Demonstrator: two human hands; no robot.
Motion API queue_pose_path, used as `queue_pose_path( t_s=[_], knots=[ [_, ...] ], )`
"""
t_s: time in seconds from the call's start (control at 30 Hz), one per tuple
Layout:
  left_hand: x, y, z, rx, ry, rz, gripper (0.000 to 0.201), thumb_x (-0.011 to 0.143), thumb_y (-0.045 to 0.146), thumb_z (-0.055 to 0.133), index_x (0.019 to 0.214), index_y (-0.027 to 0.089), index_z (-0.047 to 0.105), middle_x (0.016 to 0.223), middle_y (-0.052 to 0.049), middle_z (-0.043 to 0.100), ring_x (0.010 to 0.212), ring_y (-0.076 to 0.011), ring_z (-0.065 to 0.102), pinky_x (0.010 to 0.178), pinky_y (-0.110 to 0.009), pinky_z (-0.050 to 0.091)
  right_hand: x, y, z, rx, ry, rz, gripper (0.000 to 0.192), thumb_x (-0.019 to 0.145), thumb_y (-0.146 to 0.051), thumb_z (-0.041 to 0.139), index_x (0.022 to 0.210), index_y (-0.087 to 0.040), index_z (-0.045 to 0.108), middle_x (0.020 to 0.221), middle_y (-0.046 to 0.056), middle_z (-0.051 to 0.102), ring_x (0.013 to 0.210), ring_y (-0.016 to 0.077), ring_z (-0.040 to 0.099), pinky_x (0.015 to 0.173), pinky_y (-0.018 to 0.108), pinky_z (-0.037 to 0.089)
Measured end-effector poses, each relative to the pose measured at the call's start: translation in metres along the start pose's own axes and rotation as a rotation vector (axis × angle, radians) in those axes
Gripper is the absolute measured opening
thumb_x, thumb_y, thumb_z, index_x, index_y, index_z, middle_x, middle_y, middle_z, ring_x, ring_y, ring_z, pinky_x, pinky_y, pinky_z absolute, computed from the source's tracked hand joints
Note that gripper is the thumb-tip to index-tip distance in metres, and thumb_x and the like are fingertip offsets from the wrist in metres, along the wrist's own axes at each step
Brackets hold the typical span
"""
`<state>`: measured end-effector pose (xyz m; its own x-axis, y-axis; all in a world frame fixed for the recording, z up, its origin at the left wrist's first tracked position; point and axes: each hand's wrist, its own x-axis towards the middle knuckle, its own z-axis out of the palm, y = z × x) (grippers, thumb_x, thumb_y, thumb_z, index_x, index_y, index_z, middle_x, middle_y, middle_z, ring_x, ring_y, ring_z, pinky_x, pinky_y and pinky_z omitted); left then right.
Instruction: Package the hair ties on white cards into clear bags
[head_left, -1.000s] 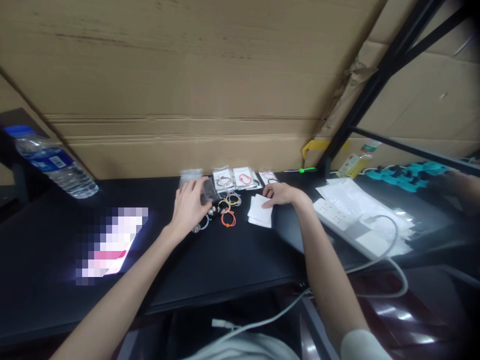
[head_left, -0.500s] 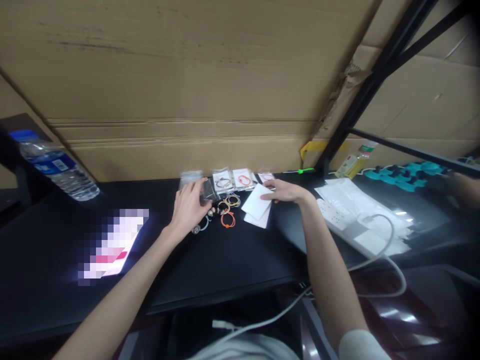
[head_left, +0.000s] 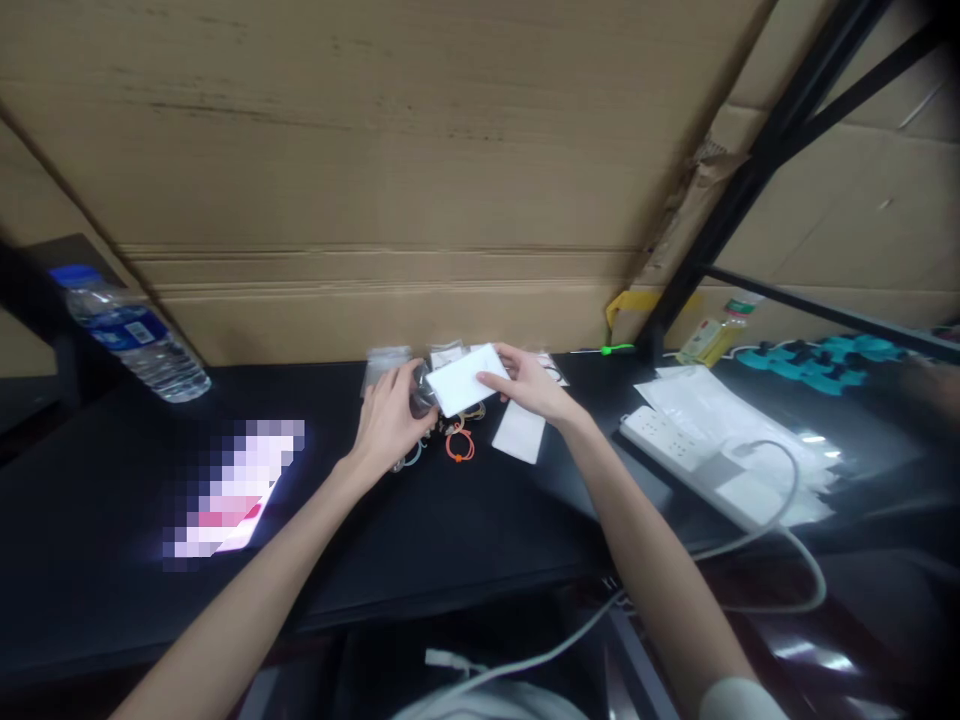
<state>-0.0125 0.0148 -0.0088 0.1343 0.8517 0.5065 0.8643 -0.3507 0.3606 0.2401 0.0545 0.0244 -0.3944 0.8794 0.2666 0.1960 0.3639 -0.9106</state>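
Note:
A white card is pinched between the thumb and fingers of my right hand, its left edge close to my left hand. My left hand is closed on a small clear plastic bag. Below the card, several bracelets lie on the black table, among them an orange bracelet and a pale blue bracelet. Another white card rests flat below my right hand. Behind my hands are clear bags along the back, partly hidden by the held card.
On the left stand out a lit phone and a tilted water bottle. To the right are a white power strip, plastic packets, a bottle of yellow liquid and teal objects. A cable hangs at the front edge.
My right hand has lifted the upper white card off the other and carried it left, up to the bag in my left hand. My left hand stays nearly in place.

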Motion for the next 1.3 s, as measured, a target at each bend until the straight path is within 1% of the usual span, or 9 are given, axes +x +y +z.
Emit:
queue_pose_path(
  t_s=[0.1, 0.17, 0.27, 0.43, 0.53, 0.67, 0.87, 1.13, 1.3],
  knots=[
    [0.0, 0.0, 0.0, 0.02, 0.002, -0.009, 0.07, 0.083, 0.032, 0.075, 0.147, 0.02, 0.048, 0.127, -0.014, 0.067, 0.116, -0.0348, 0.065, 0.098, -0.053, 0.052, 0.002, 0.004, 0.011, -0.036, 0.062, -0.081, 0.035, 0.09, -0.037, 0.075, 0.12, -0.02, 0.067, 0.123, 0.011, 0.074, 0.104, 0.0244, 0.072, 0.078, 0.035, 0.062],
    [0.0, -0.001, 0.0, 0.012, 0.002, -0.023, 0.071, 0.083, 0.033, 0.075, 0.147, 0.019, 0.049, 0.128, -0.014, 0.066, 0.115, -0.0349, 0.066, 0.097, -0.052, 0.053, 0.002, 0.004, 0.013, -0.067, 0.078, -0.127, 0.032, 0.091, -0.034, 0.074, 0.118, -0.02, 0.067, 0.121, 0.01, 0.074, 0.106, 0.0244, 0.072, 0.091, 0.04, 0.061],
    [0.0, -0.002, -0.001, -0.043, 0.004, -0.047, 0.069, 0.083, 0.033, 0.076, 0.146, 0.022, 0.05, 0.133, -0.013, 0.065, 0.117, -0.0336, 0.066, 0.096, -0.05, 0.055, 0.001, 0.003, 0.012, -0.12, 0.086, -0.161, 0.03, 0.091, -0.032, 0.073, 0.118, -0.02, 0.066, 0.12, 0.01, 0.075, 0.108, 0.0251, 0.073, 0.099, 0.044, 0.058],
    [0.0, 0.0, -0.003, -0.075, 0.023, -0.029, 0.068, 0.083, 0.03, 0.075, 0.145, 0.023, 0.05, 0.13, -0.012, 0.065, 0.118, -0.033, 0.066, 0.098, -0.05, 0.055, 0.003, 0.009, 0.013, -0.121, 0.145, -0.134, 0.029, 0.091, -0.032, 0.072, 0.117, -0.02, 0.065, 0.119, 0.011, 0.075, 0.108, 0.0267, 0.073, 0.095, 0.045, 0.059],
    [-0.001, 0.002, -0.002, -0.062, -0.003, 0.0, 0.07, 0.08, 0.027, 0.076, 0.145, 0.022, 0.049, 0.13, -0.013, 0.066, 0.115, -0.0335, 0.067, 0.097, -0.052, 0.055, 0.005, 0.015, 0.023, -0.101, 0.191, -0.135, 0.034, 0.089, -0.032, 0.074, 0.119, -0.021, 0.063, 0.116, 0.01, 0.075, 0.107, 0.0265, 0.073, 0.094, 0.045, 0.059],
    [-0.003, 0.004, -0.001, -0.019, -0.042, 0.024, 0.074, 0.078, 0.025, 0.077, 0.145, 0.02, 0.048, 0.137, -0.016, 0.063, 0.121, -0.0375, 0.064, 0.099, -0.054, 0.054, 0.006, 0.02, 0.038, -0.18, 0.286, -0.185, 0.035, 0.087, -0.036, 0.076, 0.118, -0.023, 0.064, 0.116, 0.009, 0.075, 0.102, 0.026, 0.071, 0.094, 0.045, 0.058],
    [-0.004, 0.004, 0.0, -0.041, -0.065, 0.046, 0.069, 0.081, 0.026, 0.075, 0.145, 0.021, 0.048, 0.136, -0.014, 0.063, 0.122, -0.0355, 0.064, 0.098, -0.051, 0.054, 0.004, 0.017, 0.047, -0.297, 0.353, -0.191, 0.024, 0.088, -0.038, 0.072, 0.103, -0.023, 0.062, 0.107, 0.007, 0.072, 0.089, 0.0234, 0.068, 0.089, 0.042, 0.055],
    [-0.004, 0.004, 0.0, 0.015, -0.075, 0.063, 0.07, 0.081, 0.027, 0.073, 0.145, 0.02, 0.047, 0.137, -0.015, 0.062, 0.126, -0.0377, 0.061, 0.101, -0.054, 0.052, 0.0, 0.013, 0.052, -0.368, 0.312, -0.122, 0.023, 0.089, -0.041, 0.066, 0.1, -0.023, 0.057, 0.099, 0.007, 0.07, 0.093, 0.0274, 0.065, 0.088, 0.043, 0.051],
    [-0.005, 0.005, 0.001, 0.039, -0.087, 0.091, 0.069, 0.082, 0.03, 0.071, 0.146, 0.02, 0.046, 0.134, -0.014, 0.063, 0.126, -0.0376, 0.061, 0.101, -0.053, 0.051, 0.0, 0.018, 0.056, -0.37, 0.309, -0.119, 0.026, 0.091, -0.04, 0.063, 0.109, -0.023, 0.055, 0.101, 0.009, 0.071, 0.091, 0.0282, 0.068, 0.084, 0.043, 0.052]
  ],
)
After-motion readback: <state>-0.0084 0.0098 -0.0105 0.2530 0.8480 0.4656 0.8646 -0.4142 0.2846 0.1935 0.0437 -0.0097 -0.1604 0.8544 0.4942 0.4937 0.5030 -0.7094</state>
